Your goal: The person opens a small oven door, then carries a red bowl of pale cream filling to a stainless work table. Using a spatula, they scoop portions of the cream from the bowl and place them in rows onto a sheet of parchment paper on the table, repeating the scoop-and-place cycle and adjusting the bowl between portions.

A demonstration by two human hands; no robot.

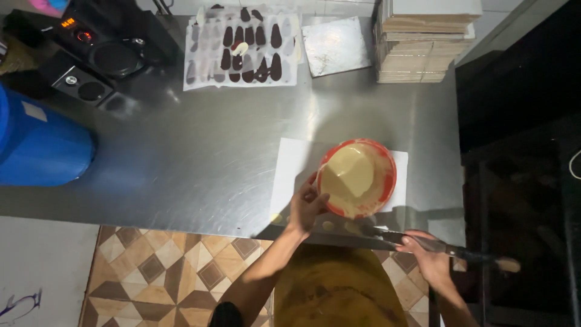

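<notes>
At the near worktop (pixel 200 163) edge, the left hand (pixel 305 206) clamps the rim of a red bowl (pixel 357 177), tilted, mouth toward the viewer, coated in pale batter and seemingly almost emptied. Right of that grip, the right hand (pixel 431 257) closes round a long spatula (pixel 448 248), long axis left-right. Beneath the bowl lies white paper (pixel 290 163).

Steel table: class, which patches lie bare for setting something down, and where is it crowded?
The steel table is bare across its middle, between the mould sheet, the blue barrel and the white paper. It is crowded at the front edge, around the red bowl, left hand and right hand.
</notes>
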